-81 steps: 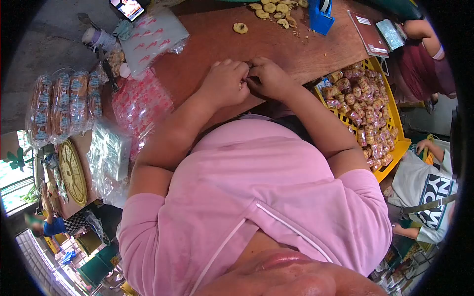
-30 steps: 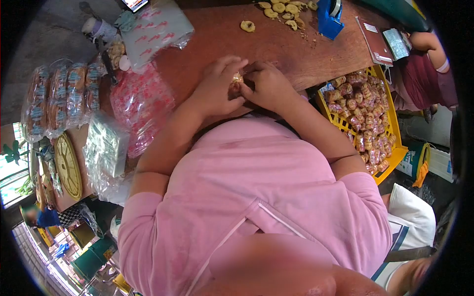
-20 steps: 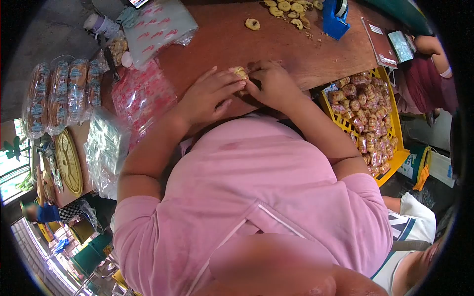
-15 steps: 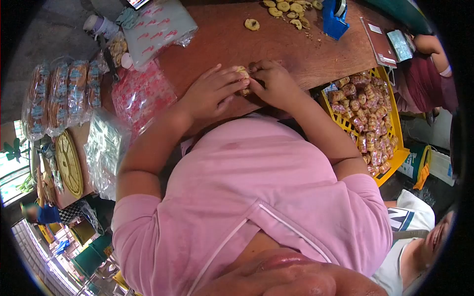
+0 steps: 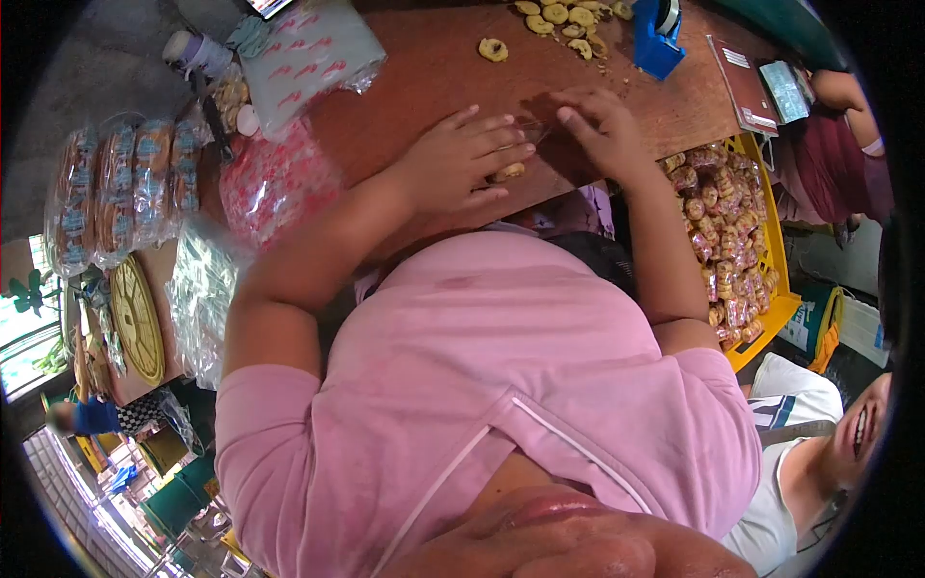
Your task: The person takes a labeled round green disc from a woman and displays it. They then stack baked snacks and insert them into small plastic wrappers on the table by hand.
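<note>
My left hand (image 5: pixel 467 159) lies over a short roll of round yellow-brown pastries (image 5: pixel 509 171) near the table's front edge, with its fingers stretched out and apart. Most of the roll is hidden under the palm and fingers. From the fingertips a piece of clear plastic wrapper (image 5: pixel 533 133) reaches towards my right hand (image 5: pixel 602 130). There the thumb and forefinger come close together at the wrapper's far side, apart from the left hand. The exact grip on the thin film is hard to see.
Loose pastries (image 5: pixel 568 17) and a blue tape dispenser (image 5: pixel 659 43) are at the table's far side. A yellow crate (image 5: pixel 766 226) of wrapped pastry rolls stands at right. Plastic bags (image 5: pixel 308 58) and packed bread (image 5: pixel 116 193) lie at left. Another person (image 5: pixel 800 453) is behind at lower right.
Both hands were together around the pastry roll. My right hand has moved off to the right, and my left hand has shifted right and flattened over the roll.
</note>
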Demonstrator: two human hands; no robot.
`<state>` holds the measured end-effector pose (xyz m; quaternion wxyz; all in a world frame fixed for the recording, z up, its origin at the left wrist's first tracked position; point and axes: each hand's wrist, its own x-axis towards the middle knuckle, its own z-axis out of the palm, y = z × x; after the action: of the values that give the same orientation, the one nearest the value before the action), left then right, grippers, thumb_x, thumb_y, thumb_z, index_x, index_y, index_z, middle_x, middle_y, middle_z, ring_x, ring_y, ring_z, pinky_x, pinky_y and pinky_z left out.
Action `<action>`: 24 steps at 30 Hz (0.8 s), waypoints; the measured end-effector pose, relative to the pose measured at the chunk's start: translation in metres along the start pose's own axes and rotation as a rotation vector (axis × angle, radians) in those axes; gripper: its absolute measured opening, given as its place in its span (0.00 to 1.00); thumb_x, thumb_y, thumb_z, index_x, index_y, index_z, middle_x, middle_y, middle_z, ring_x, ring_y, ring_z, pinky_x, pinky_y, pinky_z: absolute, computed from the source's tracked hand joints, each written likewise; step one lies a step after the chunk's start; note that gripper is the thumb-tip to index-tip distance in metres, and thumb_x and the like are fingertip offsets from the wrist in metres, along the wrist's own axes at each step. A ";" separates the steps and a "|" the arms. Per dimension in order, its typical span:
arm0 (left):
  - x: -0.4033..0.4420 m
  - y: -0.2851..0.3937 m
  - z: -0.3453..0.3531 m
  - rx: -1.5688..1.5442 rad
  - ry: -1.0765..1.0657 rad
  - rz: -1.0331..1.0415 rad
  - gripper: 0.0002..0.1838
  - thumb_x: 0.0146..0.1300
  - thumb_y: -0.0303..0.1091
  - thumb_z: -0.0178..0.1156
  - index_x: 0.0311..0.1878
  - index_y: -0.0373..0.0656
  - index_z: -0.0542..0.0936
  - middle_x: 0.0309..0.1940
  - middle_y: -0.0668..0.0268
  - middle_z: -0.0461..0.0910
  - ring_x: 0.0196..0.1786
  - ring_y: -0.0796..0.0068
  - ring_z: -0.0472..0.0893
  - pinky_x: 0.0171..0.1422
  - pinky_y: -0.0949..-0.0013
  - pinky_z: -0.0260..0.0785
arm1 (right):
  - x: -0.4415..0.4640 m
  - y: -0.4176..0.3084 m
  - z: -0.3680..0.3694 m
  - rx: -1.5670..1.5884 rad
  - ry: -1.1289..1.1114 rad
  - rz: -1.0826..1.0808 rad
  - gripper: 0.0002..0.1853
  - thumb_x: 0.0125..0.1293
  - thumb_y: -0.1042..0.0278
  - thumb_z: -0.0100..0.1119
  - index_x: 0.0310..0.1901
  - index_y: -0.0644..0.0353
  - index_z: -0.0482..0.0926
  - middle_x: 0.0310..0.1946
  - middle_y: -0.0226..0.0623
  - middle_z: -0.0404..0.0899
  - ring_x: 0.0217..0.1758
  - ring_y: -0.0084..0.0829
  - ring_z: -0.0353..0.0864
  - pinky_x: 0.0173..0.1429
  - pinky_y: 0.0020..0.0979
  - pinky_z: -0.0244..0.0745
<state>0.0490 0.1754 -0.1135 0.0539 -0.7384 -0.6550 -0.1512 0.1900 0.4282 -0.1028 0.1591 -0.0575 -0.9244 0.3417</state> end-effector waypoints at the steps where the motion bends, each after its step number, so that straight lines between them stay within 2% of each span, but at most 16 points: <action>1: 0.007 -0.001 0.002 0.008 0.002 0.017 0.35 0.68 0.57 0.64 0.75 0.55 0.73 0.71 0.62 0.74 0.79 0.60 0.68 0.82 0.38 0.55 | 0.000 0.004 -0.011 0.017 0.058 0.007 0.14 0.74 0.66 0.62 0.56 0.59 0.87 0.51 0.39 0.86 0.60 0.37 0.82 0.67 0.36 0.73; 4: 0.026 -0.005 0.007 0.015 -0.003 0.049 0.40 0.66 0.64 0.62 0.75 0.50 0.73 0.71 0.60 0.74 0.79 0.59 0.68 0.82 0.38 0.53 | 0.000 0.042 -0.036 0.082 0.256 0.054 0.14 0.75 0.65 0.62 0.58 0.57 0.86 0.53 0.35 0.85 0.60 0.31 0.81 0.66 0.33 0.73; 5: 0.035 -0.006 0.006 0.006 -0.067 0.038 0.42 0.66 0.66 0.61 0.76 0.49 0.72 0.74 0.59 0.72 0.81 0.57 0.65 0.84 0.38 0.50 | 0.002 0.059 -0.046 0.106 0.326 0.074 0.14 0.76 0.64 0.62 0.59 0.57 0.86 0.54 0.35 0.85 0.60 0.29 0.81 0.66 0.32 0.73; 7: 0.053 -0.007 0.002 -0.012 -0.198 0.016 0.46 0.65 0.69 0.60 0.77 0.46 0.70 0.78 0.58 0.67 0.84 0.53 0.60 0.87 0.37 0.42 | 0.009 0.087 -0.064 0.244 0.470 0.156 0.19 0.74 0.58 0.64 0.61 0.57 0.84 0.54 0.40 0.86 0.60 0.35 0.83 0.68 0.36 0.74; 8: 0.060 -0.008 0.004 0.014 -0.179 0.038 0.45 0.64 0.69 0.60 0.75 0.45 0.72 0.76 0.57 0.69 0.82 0.53 0.62 0.85 0.38 0.45 | 0.014 0.102 -0.073 0.314 0.542 0.197 0.22 0.74 0.55 0.65 0.63 0.57 0.83 0.54 0.43 0.86 0.59 0.39 0.84 0.69 0.38 0.74; 10: 0.072 -0.010 0.007 0.067 -0.141 0.082 0.45 0.62 0.71 0.62 0.72 0.43 0.76 0.73 0.55 0.73 0.79 0.53 0.67 0.83 0.38 0.51 | 0.026 0.133 -0.090 0.231 0.643 0.322 0.21 0.75 0.56 0.65 0.61 0.60 0.83 0.55 0.38 0.85 0.59 0.31 0.82 0.66 0.33 0.74; 11: 0.077 -0.009 0.007 0.077 -0.098 0.111 0.43 0.62 0.72 0.61 0.66 0.44 0.79 0.67 0.56 0.76 0.73 0.54 0.71 0.77 0.40 0.57 | 0.033 0.150 -0.099 0.189 0.694 0.385 0.20 0.76 0.56 0.65 0.60 0.61 0.84 0.55 0.36 0.85 0.59 0.28 0.81 0.65 0.31 0.73; 13: 0.088 -0.010 0.006 0.099 -0.013 0.171 0.39 0.61 0.73 0.59 0.55 0.45 0.84 0.56 0.60 0.81 0.63 0.58 0.78 0.66 0.44 0.67 | 0.054 0.181 -0.114 0.316 0.578 0.597 0.23 0.76 0.53 0.64 0.61 0.63 0.83 0.54 0.35 0.85 0.57 0.27 0.82 0.64 0.29 0.73; 15: 0.092 -0.016 0.016 0.045 -0.020 0.186 0.36 0.59 0.74 0.61 0.46 0.46 0.84 0.49 0.62 0.81 0.54 0.60 0.79 0.56 0.49 0.69 | 0.062 0.193 -0.111 0.541 0.537 0.729 0.24 0.75 0.50 0.63 0.60 0.63 0.83 0.53 0.35 0.85 0.54 0.28 0.82 0.62 0.29 0.73; 16: 0.093 -0.019 0.021 0.019 -0.024 0.192 0.35 0.58 0.74 0.62 0.41 0.46 0.83 0.45 0.63 0.81 0.50 0.61 0.80 0.52 0.51 0.69 | 0.072 0.144 -0.102 0.705 0.555 0.753 0.25 0.75 0.49 0.63 0.60 0.63 0.84 0.53 0.35 0.85 0.52 0.28 0.83 0.60 0.28 0.74; 18: 0.096 -0.020 0.022 -0.017 0.017 0.183 0.34 0.55 0.75 0.64 0.36 0.48 0.80 0.41 0.65 0.81 0.47 0.61 0.81 0.50 0.53 0.70 | 0.080 0.127 -0.095 0.813 0.552 0.708 0.24 0.75 0.47 0.63 0.56 0.62 0.86 0.53 0.35 0.86 0.50 0.29 0.83 0.58 0.29 0.75; 20: 0.099 -0.020 0.024 -0.044 0.026 0.142 0.34 0.54 0.75 0.65 0.33 0.48 0.79 0.37 0.67 0.80 0.44 0.62 0.81 0.49 0.55 0.70 | 0.083 0.139 -0.092 0.697 0.513 0.581 0.23 0.74 0.45 0.64 0.50 0.61 0.89 0.54 0.35 0.86 0.49 0.29 0.82 0.56 0.30 0.75; 22: 0.104 -0.017 0.028 -0.057 0.010 0.058 0.34 0.53 0.76 0.66 0.33 0.49 0.78 0.36 0.68 0.80 0.42 0.62 0.80 0.48 0.57 0.70 | 0.065 0.123 -0.089 0.410 0.599 0.479 0.21 0.73 0.46 0.65 0.44 0.60 0.90 0.50 0.37 0.86 0.49 0.32 0.83 0.55 0.33 0.75; 24: 0.107 -0.017 0.026 -0.014 0.102 0.110 0.33 0.53 0.75 0.66 0.33 0.50 0.78 0.34 0.69 0.79 0.41 0.62 0.80 0.47 0.58 0.70 | 0.052 0.124 -0.084 -0.008 0.641 0.371 0.20 0.71 0.48 0.66 0.41 0.60 0.91 0.47 0.41 0.87 0.49 0.37 0.84 0.56 0.37 0.76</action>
<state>0.0468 0.2869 -0.1084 0.0903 -0.7651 -0.6086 -0.1898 0.1682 0.5851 -0.1097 0.3755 -0.3288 -0.8029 0.3259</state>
